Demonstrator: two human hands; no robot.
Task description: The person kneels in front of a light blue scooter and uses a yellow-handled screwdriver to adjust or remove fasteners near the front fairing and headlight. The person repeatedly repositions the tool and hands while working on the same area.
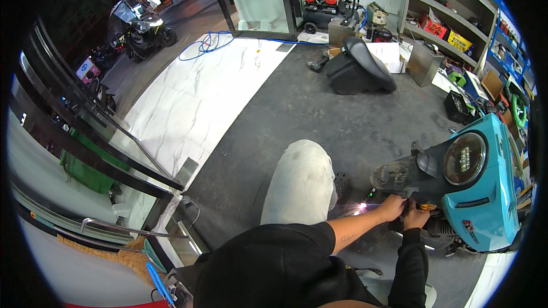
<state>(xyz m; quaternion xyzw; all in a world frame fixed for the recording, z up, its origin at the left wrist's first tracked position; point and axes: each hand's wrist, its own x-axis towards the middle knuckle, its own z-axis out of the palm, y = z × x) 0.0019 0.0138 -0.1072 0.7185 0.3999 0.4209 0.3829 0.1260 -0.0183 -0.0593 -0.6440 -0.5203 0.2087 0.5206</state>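
A turquoise scooter (485, 211) with a round headlight (465, 158) stands at the right, its black front fender (397, 174) pointing left. Below the fender, my left hand (392, 208) reaches in beside the front wheel area with its fingers closed. Close beside it is my right hand (416, 217), also closed, at a small yellow part (427, 207). What either hand grips is too small and partly hidden to name. A bright light (361, 208) glows left of my left hand, low near the floor.
My bent knee (302, 182) in pale trousers is left of the scooter. A black scooter seat (359, 71) lies on the dark floor ahead. An air compressor (328, 8), a blue hose (208, 45) and cluttered shelves (451, 14) are at the back. Glass doors (257, 0) open to the street.
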